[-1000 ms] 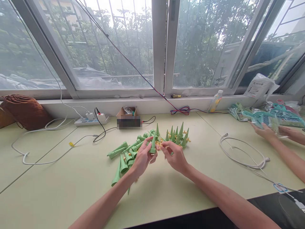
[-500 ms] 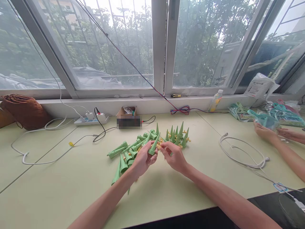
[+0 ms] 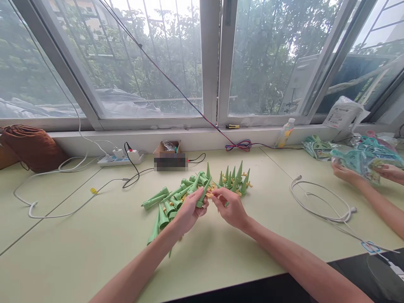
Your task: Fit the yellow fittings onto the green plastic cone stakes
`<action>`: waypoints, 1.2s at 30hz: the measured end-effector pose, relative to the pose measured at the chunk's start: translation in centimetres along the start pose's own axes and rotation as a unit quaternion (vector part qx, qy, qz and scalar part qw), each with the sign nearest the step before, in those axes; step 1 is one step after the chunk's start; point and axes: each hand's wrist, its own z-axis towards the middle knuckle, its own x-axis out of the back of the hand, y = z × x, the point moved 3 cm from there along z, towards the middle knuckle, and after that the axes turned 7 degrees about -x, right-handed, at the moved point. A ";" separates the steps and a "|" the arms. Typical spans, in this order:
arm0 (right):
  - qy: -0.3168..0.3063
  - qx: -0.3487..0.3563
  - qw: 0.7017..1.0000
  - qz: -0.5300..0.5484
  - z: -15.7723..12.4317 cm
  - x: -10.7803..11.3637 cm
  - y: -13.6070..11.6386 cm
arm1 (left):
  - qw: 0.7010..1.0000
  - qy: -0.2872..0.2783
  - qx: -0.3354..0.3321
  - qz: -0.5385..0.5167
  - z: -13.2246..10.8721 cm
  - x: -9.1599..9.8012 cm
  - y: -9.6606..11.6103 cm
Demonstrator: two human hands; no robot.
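Observation:
My left hand (image 3: 190, 210) is closed around the wide base of a green plastic watering spike (image 3: 204, 193), its pointed tip upward. My right hand (image 3: 232, 207) pinches a small yellow valve (image 3: 209, 195) against the side of that spike; fingers partly hide where the two meet. Left of and behind my hands lies a heap of green spikes (image 3: 163, 216), with several yellow pieces among them. Behind my right hand, several spikes (image 3: 239, 171) stand upright on their bases, some with yellow valves sticking out.
At the right, another person's hands (image 3: 350, 176) hold teal items in clear bags (image 3: 362, 164). A coiled white cable (image 3: 296, 206) lies on the table (image 3: 94, 261). Along the window stand a power strip (image 3: 121, 159), a small cardboard box (image 3: 170, 149) and a bottle (image 3: 285, 134).
The spike in my left hand tilts slightly and sits a little lower, while my right hand stays at its side. The other person's hands have spread the teal bagged items apart.

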 end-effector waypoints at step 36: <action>-0.043 0.040 0.998 0.010 -0.2 -0.5 0.0 | 0.999 0.009 -0.043 0.020 0.0 0.0 0.1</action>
